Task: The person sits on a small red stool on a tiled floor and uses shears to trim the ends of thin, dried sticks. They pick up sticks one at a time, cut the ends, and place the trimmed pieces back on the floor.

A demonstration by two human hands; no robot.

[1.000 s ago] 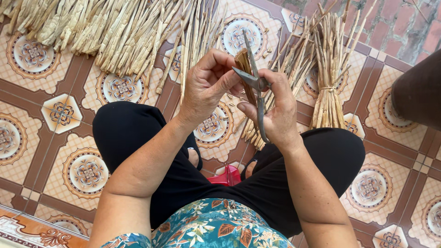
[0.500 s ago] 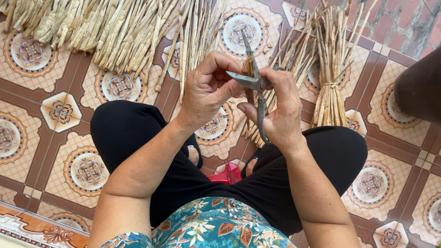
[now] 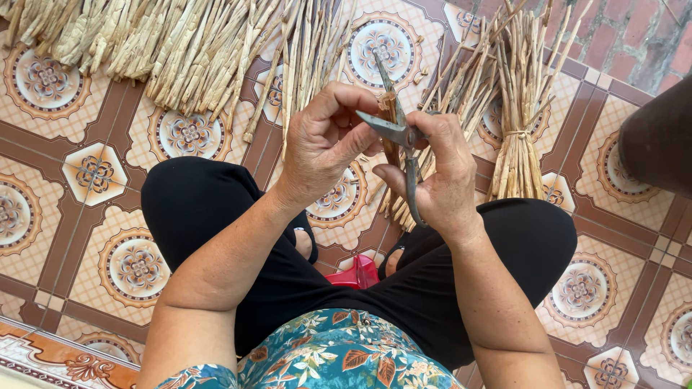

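Dry straw-coloured stalks (image 3: 180, 50) lay spread over the tiled floor (image 3: 94, 173) ahead of us, with a tied bundle (image 3: 519, 137) to the right. Above our knees, our left hand (image 3: 324, 144) pinched one short stalk piece (image 3: 391, 115) upright, while our right hand (image 3: 440, 176) gripped the scissors (image 3: 404, 140), blades set against it. We judged a clean cut needed the piece held firm, fingertips clear of the blades.

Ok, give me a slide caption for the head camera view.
Left hand pinches a dry stalk while the right hand works scissors above a tiled floor.
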